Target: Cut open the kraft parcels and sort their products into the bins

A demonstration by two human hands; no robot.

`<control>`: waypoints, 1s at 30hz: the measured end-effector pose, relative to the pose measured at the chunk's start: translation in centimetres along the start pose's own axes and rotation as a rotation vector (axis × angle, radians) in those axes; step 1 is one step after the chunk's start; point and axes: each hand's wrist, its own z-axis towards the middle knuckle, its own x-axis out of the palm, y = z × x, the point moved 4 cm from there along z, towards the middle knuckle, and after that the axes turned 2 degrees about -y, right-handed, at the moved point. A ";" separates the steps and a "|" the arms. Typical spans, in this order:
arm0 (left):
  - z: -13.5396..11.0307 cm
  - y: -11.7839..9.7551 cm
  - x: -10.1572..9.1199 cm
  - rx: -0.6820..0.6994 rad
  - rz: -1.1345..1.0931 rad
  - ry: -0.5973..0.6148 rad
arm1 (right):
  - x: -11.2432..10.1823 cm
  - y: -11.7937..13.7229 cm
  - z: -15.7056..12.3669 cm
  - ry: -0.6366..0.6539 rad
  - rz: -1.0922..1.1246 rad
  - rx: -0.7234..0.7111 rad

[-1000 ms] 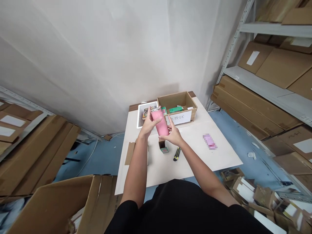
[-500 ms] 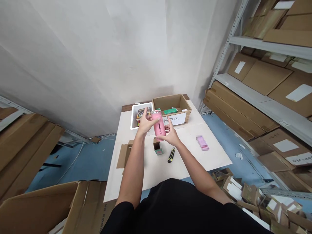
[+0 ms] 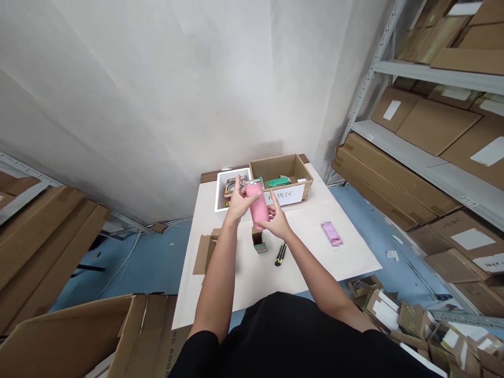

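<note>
Where the room opens to the right of the right hand (image 3: 277, 223), a grey metal shelf rack (image 3: 425, 157) carries flat brown cartons. Below and to the left of the left hand (image 3: 236, 203), close to the person's body, a large open brown cardboard carton (image 3: 79, 336) stands on the blue floor. Under both hands lies the wide white surface (image 3: 315, 247). Beyond the fingertips, at its far edge, sits an open brown cardboard box with a white label (image 3: 299, 173), and a white rectangular tray (image 3: 220, 189) lies just left of it, behind the left hand. A flat piece of brown cardboard (image 3: 202, 252) lies to the left of the left forearm.

Between the two hands a tall pink tumbler (image 3: 258, 205) is held nearly upright in the air, clear of the surface. The left hand wraps its upper part with curled fingers, and the right hand cups its lower part from the other side.

Right under the tumbler a small brown box with a green end (image 3: 259, 242) stands on the surface. A small blurred pink item (image 3: 331, 233) lies well to the right of the right hand. A yellow and black utility knife (image 3: 280, 253) lies just below the right wrist.
</note>
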 end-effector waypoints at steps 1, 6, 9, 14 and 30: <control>0.0 0.1 0.0 -0.001 0.030 -0.020 | 0.0 -0.2 0.1 -0.039 -0.015 0.002; -0.3 0.7 0.0 0.022 0.030 -0.012 | 0.6 -1.1 0.2 -0.007 0.004 -0.026; -0.6 0.8 -0.1 0.075 0.103 0.001 | 0.7 -2.1 0.3 -0.040 -0.014 0.013; -0.8 1.8 -0.3 0.086 0.449 -0.033 | 0.9 -5.1 0.1 -0.092 -0.131 0.086; -7.2 16.8 -0.8 -0.152 0.498 -0.043 | 4.2 -25.9 -6.7 0.249 -0.239 0.511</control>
